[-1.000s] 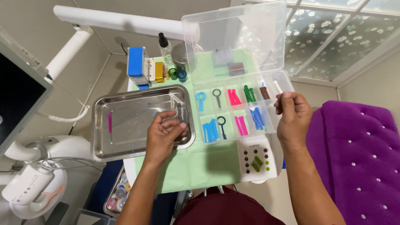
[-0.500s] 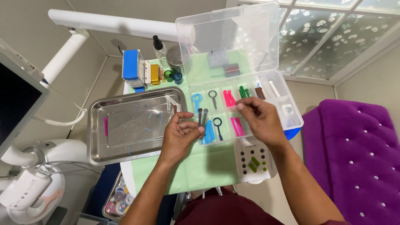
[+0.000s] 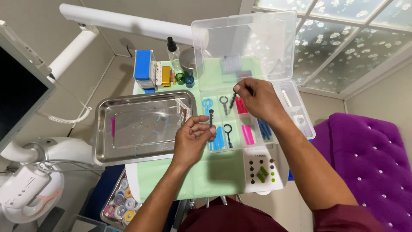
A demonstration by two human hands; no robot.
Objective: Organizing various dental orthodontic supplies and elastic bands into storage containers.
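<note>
My left hand hovers between the steel tray and the clear compartment box, pinching a small dark screw-like tool upright in its fingertips. My right hand is over the box's middle compartments, holding a second thin dark tool by its top end. The box holds blue, pink and green small tools and two ring-handled keys. Its lid stands open behind.
The steel tray holds a pink instrument and a few small pieces. A white bur block sits near the front edge. Small bottles and a blue box stand at the back. A purple chair is at right, a dental unit at left.
My right hand moved left from the box's right end to its middle compartments. My left hand lifted off the tray's edge and now holds a small dark tool upright.
</note>
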